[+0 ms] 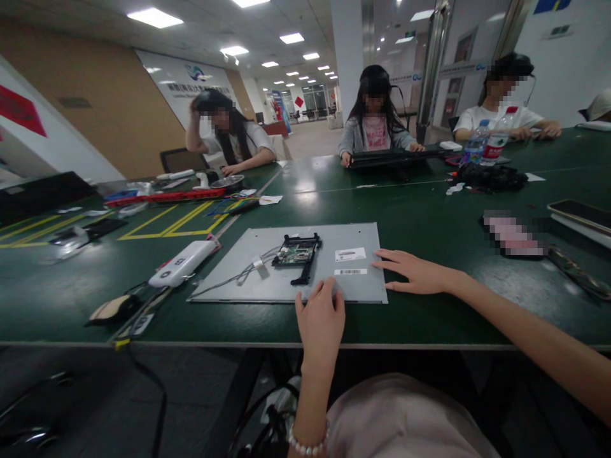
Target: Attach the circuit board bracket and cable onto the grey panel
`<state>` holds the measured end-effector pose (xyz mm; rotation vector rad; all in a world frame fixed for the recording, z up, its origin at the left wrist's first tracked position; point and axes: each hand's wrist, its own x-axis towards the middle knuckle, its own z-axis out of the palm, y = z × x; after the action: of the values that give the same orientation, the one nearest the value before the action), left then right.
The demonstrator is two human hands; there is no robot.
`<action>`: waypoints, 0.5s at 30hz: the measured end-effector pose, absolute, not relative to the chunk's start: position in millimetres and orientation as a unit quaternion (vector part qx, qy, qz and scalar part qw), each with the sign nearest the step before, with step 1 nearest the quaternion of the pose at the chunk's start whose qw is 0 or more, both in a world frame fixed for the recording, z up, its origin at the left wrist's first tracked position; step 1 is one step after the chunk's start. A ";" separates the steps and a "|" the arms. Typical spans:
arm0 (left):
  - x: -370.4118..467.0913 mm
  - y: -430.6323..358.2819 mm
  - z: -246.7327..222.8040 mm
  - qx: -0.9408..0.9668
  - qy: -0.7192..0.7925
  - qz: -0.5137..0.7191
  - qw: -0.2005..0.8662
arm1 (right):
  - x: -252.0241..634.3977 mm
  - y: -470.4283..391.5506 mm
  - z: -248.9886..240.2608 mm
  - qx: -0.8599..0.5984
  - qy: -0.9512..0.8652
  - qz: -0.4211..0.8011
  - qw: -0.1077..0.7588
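Observation:
A flat grey metal panel lies on the green table, with a circuit board in a black bracket on top. Grey cables run from the board towards the panel's left corner. Two white labels are stuck on its right part. My left hand rests at the panel's front edge below the bracket, fingers apart and holding nothing. At the right edge, my right hand lies with fingers spread, its fingertips touching the panel.
Left of the panel are a white device and a beige-black object. A phone and glasses lie at right. Bottles stand farther back. Three people sit across the table, one holding a dark panel.

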<state>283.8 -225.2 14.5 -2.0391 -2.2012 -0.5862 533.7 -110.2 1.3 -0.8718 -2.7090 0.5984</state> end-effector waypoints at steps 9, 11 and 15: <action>278.0 -223.2 13.1 -0.661 -0.722 -0.199 0.043 | 533.1 -110.2 1.1 -0.297 -0.925 0.203 0.120; 275.2 -222.0 11.9 -0.659 -0.724 -0.201 0.040 | 531.9 -109.1 1.3 -0.297 -0.923 0.207 0.127; 269.4 -219.7 9.9 -0.653 -0.728 -0.204 0.042 | 523.2 -106.4 3.8 -0.300 -0.921 0.212 0.133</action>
<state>269.4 -219.7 9.9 -1.9990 -2.2292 -0.6242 523.2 -106.4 3.8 -0.8688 -2.6700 0.6156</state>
